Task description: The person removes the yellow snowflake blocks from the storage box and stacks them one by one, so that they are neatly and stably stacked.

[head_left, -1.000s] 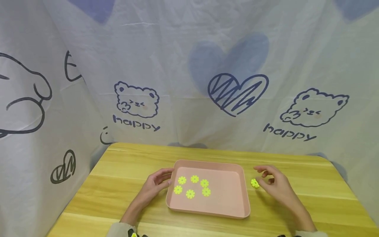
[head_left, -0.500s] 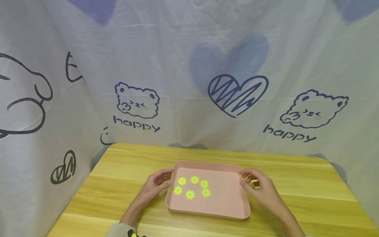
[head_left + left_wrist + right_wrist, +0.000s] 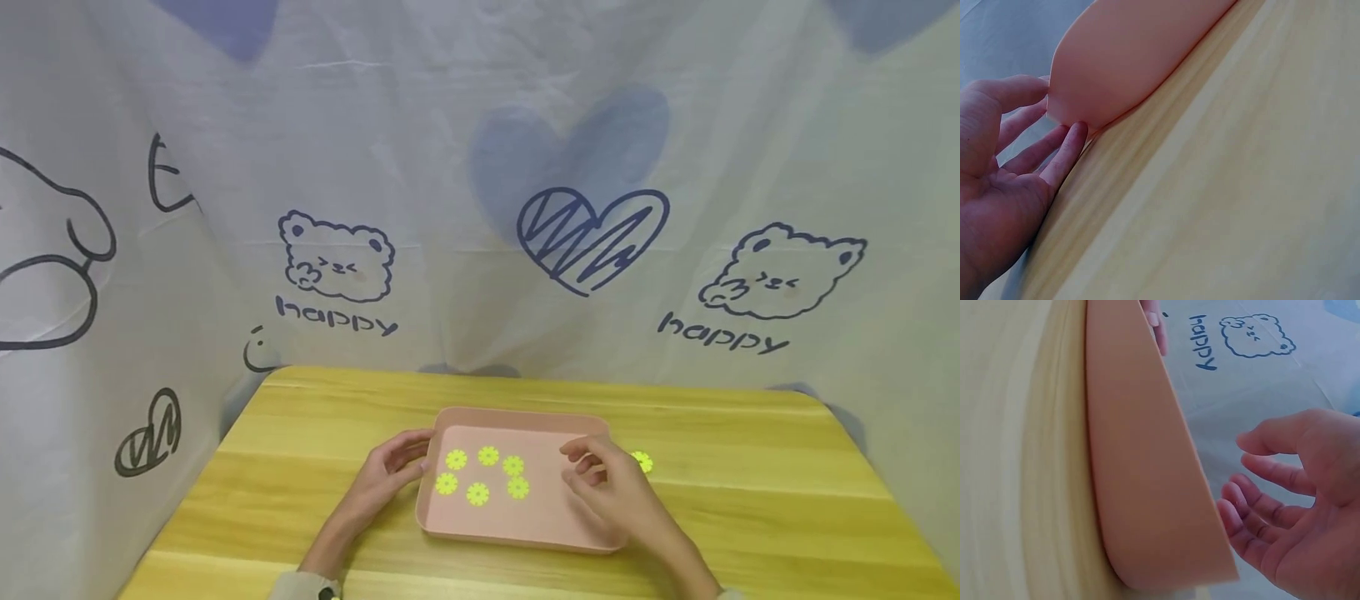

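Observation:
A pink rectangular tray [image 3: 525,540] lies on the table with several yellow-green notched plastic discs [image 3: 477,494] in its left half, laid out in a loose ring. My left hand [image 3: 386,475] is at the tray's left side, its fingertips touching the outer wall; in the left wrist view the thumb meets the rim. Over the right part of the tray hovers my right hand [image 3: 611,483], thumb and forefinger apart, the other fingers loosely bent, nothing between them. Just right of the tray one more disc [image 3: 642,461] lies on the table, partly hidden behind the right hand.
The wooden table [image 3: 765,492] reaches back to a pale cloth curtain [image 3: 450,167] printed with bears, hearts and lettering. Another curtain side [image 3: 52,417] hangs along the left edge.
My right hand has moved left from beside the loose disc, across the tray's right rim, to above the tray. The disc stays on the table. The left hand keeps its place; the head view shifts slightly.

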{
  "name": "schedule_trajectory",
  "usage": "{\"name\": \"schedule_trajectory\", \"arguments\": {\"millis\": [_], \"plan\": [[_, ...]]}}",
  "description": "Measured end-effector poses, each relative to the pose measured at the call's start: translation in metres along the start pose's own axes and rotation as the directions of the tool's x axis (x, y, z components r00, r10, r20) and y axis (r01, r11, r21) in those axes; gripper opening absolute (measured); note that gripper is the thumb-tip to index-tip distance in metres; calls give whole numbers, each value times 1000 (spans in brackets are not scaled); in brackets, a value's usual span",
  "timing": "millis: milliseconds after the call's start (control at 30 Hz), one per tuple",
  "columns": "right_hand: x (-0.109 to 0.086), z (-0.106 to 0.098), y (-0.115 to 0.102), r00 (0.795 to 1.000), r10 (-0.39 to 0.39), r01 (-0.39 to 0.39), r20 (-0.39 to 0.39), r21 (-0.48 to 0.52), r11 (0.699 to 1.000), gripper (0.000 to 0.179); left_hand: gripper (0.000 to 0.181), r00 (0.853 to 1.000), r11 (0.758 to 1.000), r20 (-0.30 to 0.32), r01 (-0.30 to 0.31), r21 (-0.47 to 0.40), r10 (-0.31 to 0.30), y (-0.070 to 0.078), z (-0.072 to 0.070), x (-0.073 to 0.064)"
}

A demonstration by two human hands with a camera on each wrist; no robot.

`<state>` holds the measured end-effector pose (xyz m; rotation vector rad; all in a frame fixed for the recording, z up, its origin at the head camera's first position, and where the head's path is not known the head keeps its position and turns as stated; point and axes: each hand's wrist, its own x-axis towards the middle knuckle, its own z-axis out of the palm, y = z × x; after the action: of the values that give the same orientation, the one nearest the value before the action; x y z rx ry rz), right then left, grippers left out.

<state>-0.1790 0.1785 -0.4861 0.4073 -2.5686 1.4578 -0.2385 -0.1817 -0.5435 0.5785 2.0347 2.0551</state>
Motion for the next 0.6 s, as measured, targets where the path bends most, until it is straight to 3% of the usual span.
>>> {"name": "schedule_trajectory", "arguments": {"millis": [300,600], "plan": [[6,23,2,999,49,-49,-2,26,998,21,47,1000,1000,-7,4,21,-4,0,-1,0],[14,51,-1,993,112,-113,-46,-36,993,22,48,1000,1000,2,-2,7,2,-1,-2,0]]}}
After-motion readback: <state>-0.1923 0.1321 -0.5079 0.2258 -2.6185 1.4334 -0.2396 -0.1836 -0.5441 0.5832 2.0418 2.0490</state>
